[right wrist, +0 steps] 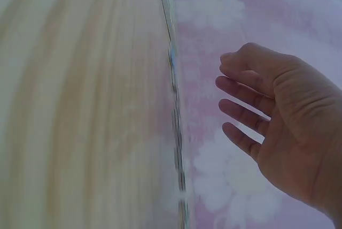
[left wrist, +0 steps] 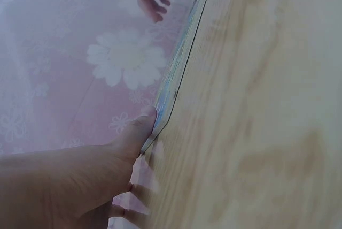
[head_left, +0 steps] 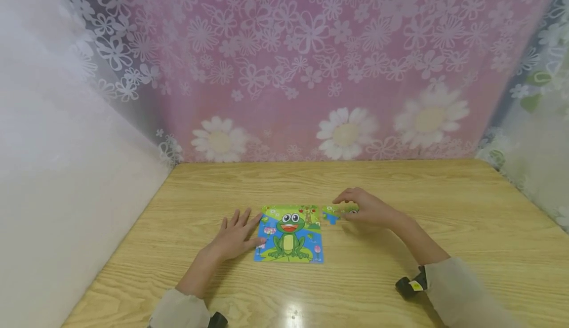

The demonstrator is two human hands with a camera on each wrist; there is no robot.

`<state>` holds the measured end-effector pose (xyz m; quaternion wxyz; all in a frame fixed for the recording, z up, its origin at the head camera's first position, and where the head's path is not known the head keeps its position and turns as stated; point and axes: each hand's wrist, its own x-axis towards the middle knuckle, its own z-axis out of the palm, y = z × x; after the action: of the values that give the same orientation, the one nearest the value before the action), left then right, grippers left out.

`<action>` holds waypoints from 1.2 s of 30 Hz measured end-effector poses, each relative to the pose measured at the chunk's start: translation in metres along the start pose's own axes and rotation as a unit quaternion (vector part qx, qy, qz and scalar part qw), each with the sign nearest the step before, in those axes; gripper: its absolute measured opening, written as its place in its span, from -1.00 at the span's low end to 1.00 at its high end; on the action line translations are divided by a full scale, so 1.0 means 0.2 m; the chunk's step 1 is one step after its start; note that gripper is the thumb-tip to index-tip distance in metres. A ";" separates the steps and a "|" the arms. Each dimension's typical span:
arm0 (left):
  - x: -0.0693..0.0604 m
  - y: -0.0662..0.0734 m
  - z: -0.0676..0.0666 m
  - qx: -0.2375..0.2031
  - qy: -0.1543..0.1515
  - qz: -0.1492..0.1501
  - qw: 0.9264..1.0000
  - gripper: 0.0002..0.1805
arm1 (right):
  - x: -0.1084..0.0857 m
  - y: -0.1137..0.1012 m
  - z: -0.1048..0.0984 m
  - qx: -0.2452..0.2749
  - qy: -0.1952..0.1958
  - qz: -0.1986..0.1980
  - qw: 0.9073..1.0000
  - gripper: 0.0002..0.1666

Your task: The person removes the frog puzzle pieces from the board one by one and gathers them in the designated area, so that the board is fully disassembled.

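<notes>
A square frog picture puzzle (head_left: 289, 245) lies flat on the table, blue and green with a smiling frog. My left hand (head_left: 231, 239) rests at its left side, fingers spread, the thumb over the picture's edge. In the left wrist view the thumb touches the rim of the puzzle board (left wrist: 164, 100). Just right of the board lie loose puzzle pieces, one a blue and green piece (head_left: 331, 218). Above them hovers my right hand (head_left: 371, 210), partly hiding a piece with a frog's eye (head_left: 354, 212). Its loosely bent fingers (right wrist: 243, 89) hold nothing in the right wrist view.
The wood-grain table (head_left: 222, 184) extends around the puzzle. Behind it hangs a pink flowered curtain (head_left: 284, 86), with a pale sheet (head_left: 80, 160) at the left and another flowered panel (head_left: 538, 135) at the right. Seen edge-on, several loose pieces (right wrist: 177, 127) lie in a line.
</notes>
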<state>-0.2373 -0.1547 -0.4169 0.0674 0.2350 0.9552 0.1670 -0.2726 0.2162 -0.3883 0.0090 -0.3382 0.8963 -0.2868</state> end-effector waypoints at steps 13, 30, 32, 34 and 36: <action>0.00 -0.02 0.02 -0.007 0.006 0.008 1.000 -0.20 | 0.30 -0.26 0.23 -0.007 -0.047 -0.055 0.997 -0.66; 0.00 0.00 0.01 0.009 0.006 0.011 1.000 -0.24 | 0.43 -0.36 0.45 0.008 -0.061 -0.047 0.997 -0.66; 0.00 0.00 0.01 0.014 0.007 0.009 1.000 -0.23 | 0.43 -0.37 0.46 0.005 -0.061 -0.039 0.997 -0.66; 0.00 0.00 0.01 0.016 0.007 0.007 1.000 -0.23 | 0.43 -0.38 0.46 0.003 -0.062 -0.032 0.998 -0.67; 0.00 0.00 0.01 0.015 0.007 0.007 1.000 -0.23 | 0.43 -0.38 0.46 0.005 -0.062 -0.029 0.998 -0.67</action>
<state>-0.2374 -0.1548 -0.4189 0.0556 0.2418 0.9562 0.1552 -0.2733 0.0705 -0.4101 0.0583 -0.3809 0.8825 -0.2697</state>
